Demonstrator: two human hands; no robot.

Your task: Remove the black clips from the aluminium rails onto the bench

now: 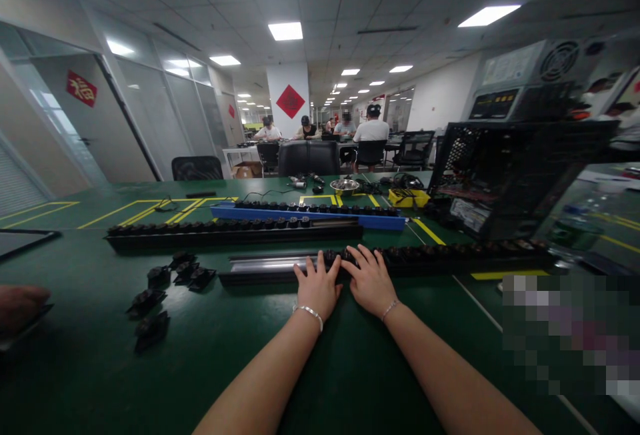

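A long black rail [270, 276] with a shiny metal strip lies across the green table. Black knob-like parts [415, 258] line its right stretch in a row. My left hand [320, 281] rests on the rail where the bare strip meets the row, fingers spread. Just beside it, my right hand [370, 280] lies over the near end of the row, its fingers also spread. The two index fingers almost meet over a black part [330, 258], which they partly cover. Several loose black parts [185, 271] sit on the table to the left.
Behind is another filled black rail [235, 238] and a blue rail [310, 215]. An open computer case [520, 168] and a bottle [575, 228] stand right. A metal bowl [345, 185] and yellow tray [407, 198] sit farther back. Another person's hand [23, 308] is at left.
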